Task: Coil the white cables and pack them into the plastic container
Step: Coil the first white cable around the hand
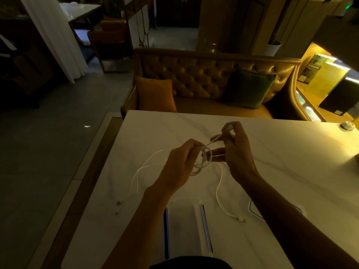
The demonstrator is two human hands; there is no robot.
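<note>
My left hand (179,165) pinches a small coil of white cable (203,162) above the white marble table (281,162). My right hand (236,150) grips the plug end of the same cable (215,139) between thumb and fingers, just right of the coil. Loose white cables (137,179) trail left on the table, their plugs near the left edge. Another white cable strand (220,193) runs down to a plug at the right. A clear plastic container with blue edges (184,226) lies flat near the front edge, between my forearms.
A second clear item with a dark rim (254,210) lies partly under my right forearm. A small round white object (347,125) sits at the table's far right. A tufted leather sofa (204,78) with cushions stands beyond the table.
</note>
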